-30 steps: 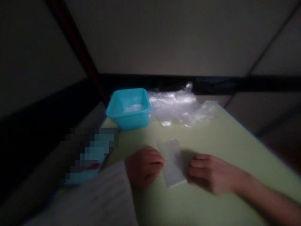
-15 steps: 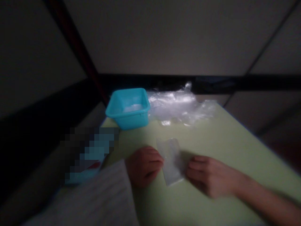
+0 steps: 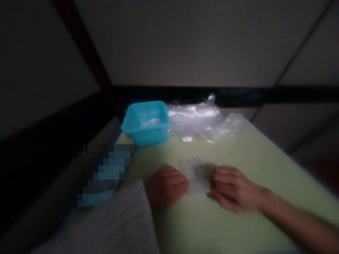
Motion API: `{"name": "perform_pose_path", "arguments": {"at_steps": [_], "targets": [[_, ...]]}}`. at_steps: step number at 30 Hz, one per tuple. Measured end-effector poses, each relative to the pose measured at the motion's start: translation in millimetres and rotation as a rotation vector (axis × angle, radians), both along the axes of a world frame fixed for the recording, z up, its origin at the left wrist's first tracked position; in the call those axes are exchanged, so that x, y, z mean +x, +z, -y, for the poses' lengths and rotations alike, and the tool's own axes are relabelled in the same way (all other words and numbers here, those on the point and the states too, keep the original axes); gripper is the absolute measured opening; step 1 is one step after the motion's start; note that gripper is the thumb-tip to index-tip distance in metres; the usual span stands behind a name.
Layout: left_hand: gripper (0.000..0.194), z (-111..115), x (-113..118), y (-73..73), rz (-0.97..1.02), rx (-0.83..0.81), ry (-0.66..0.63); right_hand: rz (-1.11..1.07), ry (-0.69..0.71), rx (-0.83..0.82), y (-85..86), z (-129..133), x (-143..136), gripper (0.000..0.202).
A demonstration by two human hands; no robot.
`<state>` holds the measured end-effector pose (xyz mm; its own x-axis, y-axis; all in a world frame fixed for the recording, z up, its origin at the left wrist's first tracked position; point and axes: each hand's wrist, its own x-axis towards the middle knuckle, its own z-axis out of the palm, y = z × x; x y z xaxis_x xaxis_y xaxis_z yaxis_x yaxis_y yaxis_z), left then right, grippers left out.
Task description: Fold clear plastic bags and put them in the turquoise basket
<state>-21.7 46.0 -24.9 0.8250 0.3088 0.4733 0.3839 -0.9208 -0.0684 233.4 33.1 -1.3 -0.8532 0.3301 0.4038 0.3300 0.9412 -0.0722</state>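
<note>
A small clear plastic bag [image 3: 195, 176] lies near the middle of the yellow-green table [image 3: 190, 225], between my two hands. My left hand [image 3: 169, 187], below a light knitted sleeve, is closed at the bag's lower left side. On the other side my right hand [image 3: 230, 188], with a bare forearm, has its fingers curled together at the lower right edge. The near end of the bag looks folded over, level with the fingertips. Dim light and blur hide the exact pinch of the fingers.
At the back left stands a turquoise plastic basket [image 3: 149, 137] with something whitish inside. Beside it spreads a heap of crumpled clear plastic [image 3: 201, 121]. A pixelated patch covers something at the table's left edge. A pale wall [image 3: 190, 42] rises behind.
The bag's near edge has moved up and away, so the bag looks shorter. My left hand has shifted slightly right, and my right hand slightly farther from me.
</note>
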Motion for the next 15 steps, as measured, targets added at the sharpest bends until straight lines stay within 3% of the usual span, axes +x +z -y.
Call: {"name": "perform_pose_path", "arguments": {"at_steps": [6,15], "targets": [[0.024,0,1,-7.3,0.002,0.055,0.018,0.059,0.059,0.011,-6.1,-11,2,0.034],[0.027,0,2,-2.3,0.071,0.013,0.004,-0.036,0.112,-0.030,-18.3,-23,-3,0.027]]}}
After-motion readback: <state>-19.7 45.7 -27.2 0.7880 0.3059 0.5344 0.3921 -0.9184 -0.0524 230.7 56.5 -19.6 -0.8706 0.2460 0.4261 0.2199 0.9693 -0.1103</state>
